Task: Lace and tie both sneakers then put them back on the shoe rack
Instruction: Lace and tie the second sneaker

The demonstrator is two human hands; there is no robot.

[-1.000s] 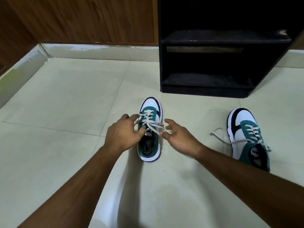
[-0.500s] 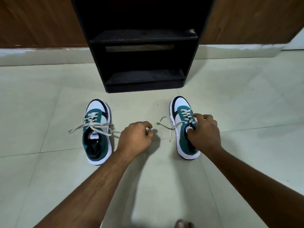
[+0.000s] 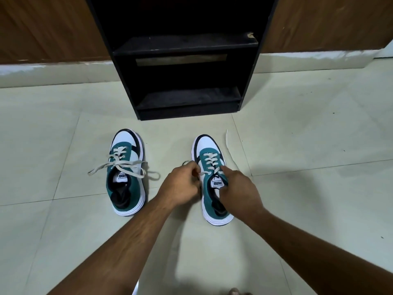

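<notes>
Two teal, white and black sneakers stand on the floor, toes toward the black shoe rack (image 3: 185,60). The left sneaker (image 3: 127,177) has its cream laces lying loose across the tongue and out to both sides. At the right sneaker (image 3: 209,165), my left hand (image 3: 180,186) pinches a cream lace end at the shoe's left side. My right hand (image 3: 238,192) grips the shoe's collar beside the tongue, covering part of the opening. Another lace end (image 3: 228,145) trails out on the floor to the right of that shoe's toe.
The rack has two bare shelves and stands against a wood-panelled wall (image 3: 42,28) with a pale skirting (image 3: 53,70). Pale floor tiles (image 3: 308,124) spread all round. A toe (image 3: 234,291) shows at the bottom edge.
My hands left the left sneaker and went to the right one. My left hand closed in and took a lace end. The view shifted right, centring the rack.
</notes>
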